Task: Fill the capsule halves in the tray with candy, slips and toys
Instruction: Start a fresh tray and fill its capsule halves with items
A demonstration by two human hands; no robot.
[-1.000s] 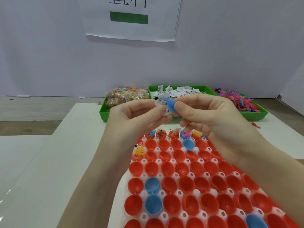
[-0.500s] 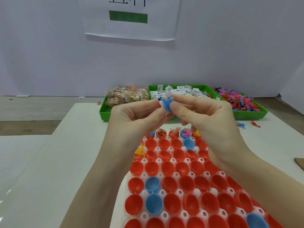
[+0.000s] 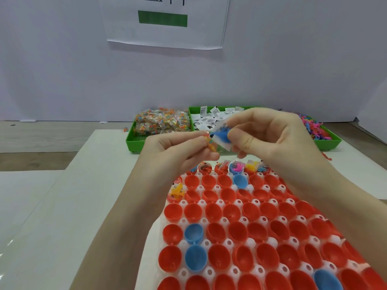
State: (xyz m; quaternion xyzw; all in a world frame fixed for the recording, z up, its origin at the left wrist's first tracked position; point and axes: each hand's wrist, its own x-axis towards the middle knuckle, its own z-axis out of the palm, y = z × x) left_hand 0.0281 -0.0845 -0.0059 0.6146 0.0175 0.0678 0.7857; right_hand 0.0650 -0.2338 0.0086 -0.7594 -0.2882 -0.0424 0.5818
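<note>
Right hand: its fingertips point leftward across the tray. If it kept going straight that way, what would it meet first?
Most likely the left hand, whose fingertips pinch a candy packet right beside the blue toy and paper slip that the right hand holds. Depth is unclear.

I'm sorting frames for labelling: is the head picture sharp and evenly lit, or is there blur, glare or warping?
Head view: light is soft and even, with faint shadows; a small glare streak on the glossy white table at the lower left edge. The left hand and right hand, with the blue toy pinched between them, look slightly motion-blurred. Wide-angle warping stretches the capsule tray towards the bottom corners.
</note>
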